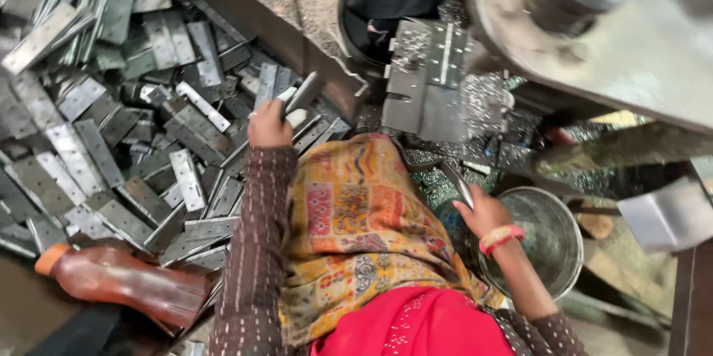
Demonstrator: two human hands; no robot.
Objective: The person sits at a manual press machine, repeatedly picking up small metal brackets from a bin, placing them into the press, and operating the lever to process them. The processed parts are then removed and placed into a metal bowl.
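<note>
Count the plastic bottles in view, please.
1: a brown plastic bottle with an orange cap lies on its side at lower left, beside the pile of grey metal hinge plates. Others may be hidden beneath.

The hinge plates (111, 125) heaped on the left are dull grey metal, some faintly shiny, some smudged. The left hand (269, 124) and right hand (483, 211) each grip a smooth metal piece, near a glossy steel bucket (549, 244). The shawl (356, 230) is matt printed cloth; the bottle (122, 282) is brown glossy plastic.
</note>
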